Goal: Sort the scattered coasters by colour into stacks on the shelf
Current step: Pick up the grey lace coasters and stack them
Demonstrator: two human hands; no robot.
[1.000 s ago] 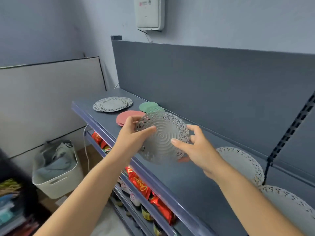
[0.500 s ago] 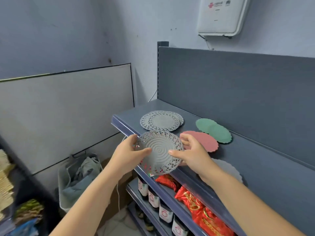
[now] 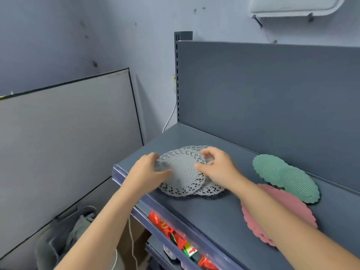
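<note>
We see two forearms, bare right to the frame's edge, the left entering at seven o'clock and the right at four o'clock. Our left hand (image 3: 146,170) and right hand (image 3: 216,166) are bare too.

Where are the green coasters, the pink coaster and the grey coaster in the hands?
green coasters (image 3: 286,178), head view, ribbed top
pink coaster (image 3: 298,211), head view, upper right part
grey coaster (image 3: 183,172), head view, centre

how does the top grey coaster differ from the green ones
The top grey coaster has a lacy openwork rim and ring-shaped ridges; the green coasters have solid scalloped rims and straight ribs. The left hand and right hand hold the top grey coaster on the grey stack; the green coasters lie untouched. Both kinds are round, on the same shelf.
</note>
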